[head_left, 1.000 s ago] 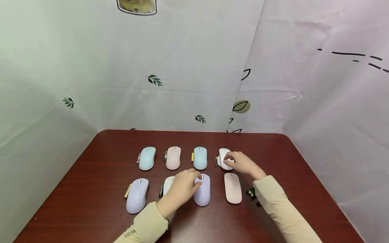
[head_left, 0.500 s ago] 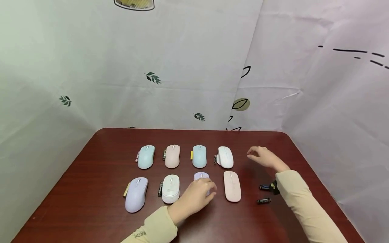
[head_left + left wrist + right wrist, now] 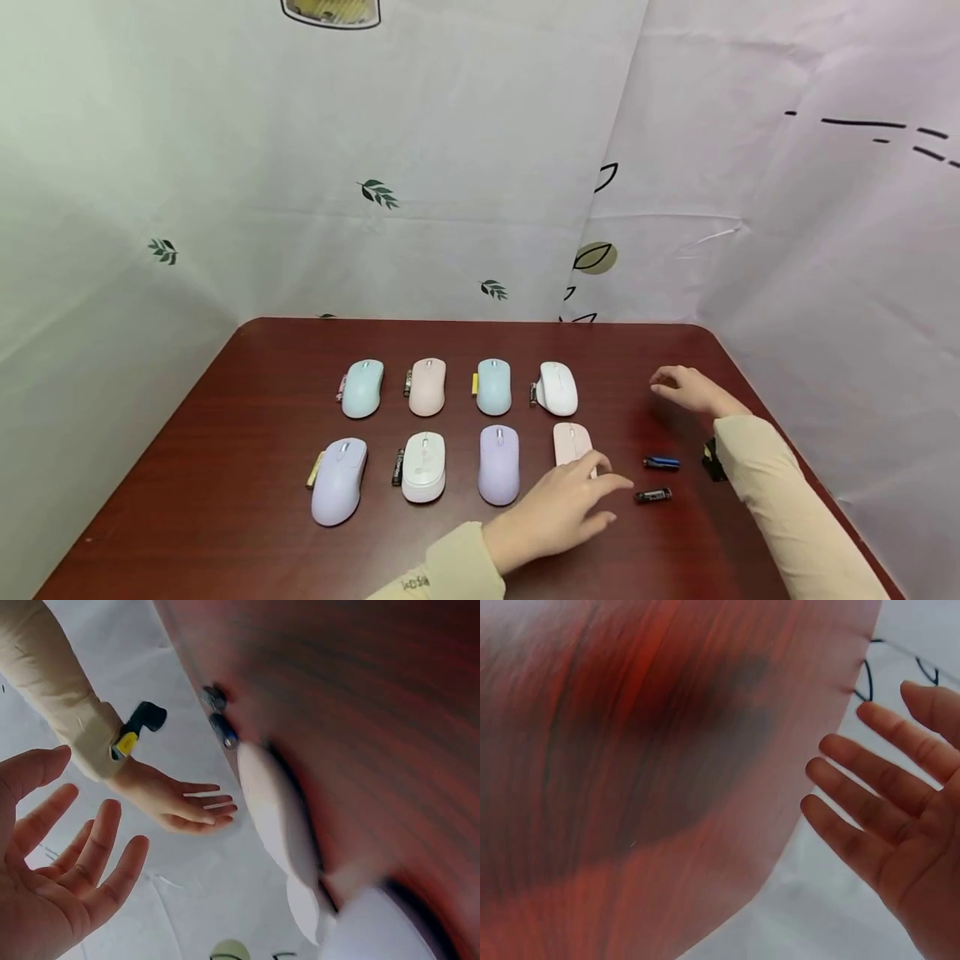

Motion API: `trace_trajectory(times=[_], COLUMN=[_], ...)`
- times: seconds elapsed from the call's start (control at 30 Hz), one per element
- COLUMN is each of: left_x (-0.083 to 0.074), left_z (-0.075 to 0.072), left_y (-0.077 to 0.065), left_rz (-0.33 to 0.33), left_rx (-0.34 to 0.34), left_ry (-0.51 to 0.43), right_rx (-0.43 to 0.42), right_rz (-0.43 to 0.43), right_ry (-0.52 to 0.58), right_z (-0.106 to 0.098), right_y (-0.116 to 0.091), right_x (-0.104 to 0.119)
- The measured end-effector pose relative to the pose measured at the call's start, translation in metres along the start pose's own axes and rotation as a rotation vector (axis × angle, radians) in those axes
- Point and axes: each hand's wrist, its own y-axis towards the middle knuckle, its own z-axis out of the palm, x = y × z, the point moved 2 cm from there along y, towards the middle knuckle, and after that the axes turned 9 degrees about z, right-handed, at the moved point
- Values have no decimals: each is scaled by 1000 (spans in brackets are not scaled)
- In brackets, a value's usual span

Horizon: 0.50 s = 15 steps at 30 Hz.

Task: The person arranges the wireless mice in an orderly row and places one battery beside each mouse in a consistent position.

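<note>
My left hand [image 3: 555, 512] hangs over the near end of a flat pink computer mouse [image 3: 572, 442], its fingers spread and holding nothing. Part of that mouse is hidden behind the fingers. Just beyond the fingertips lie a blue-and-black battery [image 3: 662, 462] and a black battery [image 3: 653, 495], apart from each other. Farther right, my right hand [image 3: 693, 392] is above the tabletop. Its fingers [image 3: 855, 799] are loosely extended in the right wrist view, with nothing in them. A purple mouse [image 3: 498, 465] sits to the left of the pink one.
Several mice stand in two rows on the dark red table [image 3: 247, 400]. The back row ends with a white mouse [image 3: 558, 388]. Small batteries lie beside most of them, such as a yellow one [image 3: 315, 469] by the lilac mouse [image 3: 339, 482]. White printed cloth [image 3: 450, 167] hangs behind.
My left hand has moved right, from the purple mouse to over the pink one. My right hand has left the white mouse and drawn away to the right, uncovering the two batteries.
</note>
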Motion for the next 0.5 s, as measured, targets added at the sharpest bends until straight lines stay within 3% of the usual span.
trace_trajectory(times=[0.23,0.5], left_x=[-1,-1], left_z=[11,30], left_y=[13,32], left_rz=[45,133], left_rx=[40,178], left_ry=[124,172], right_rx=[-18,-95], right_rz=[-6,22], right_ry=[2,-42], right_z=[-2,-7], right_y=[-5,-19], right_x=[-13,-42])
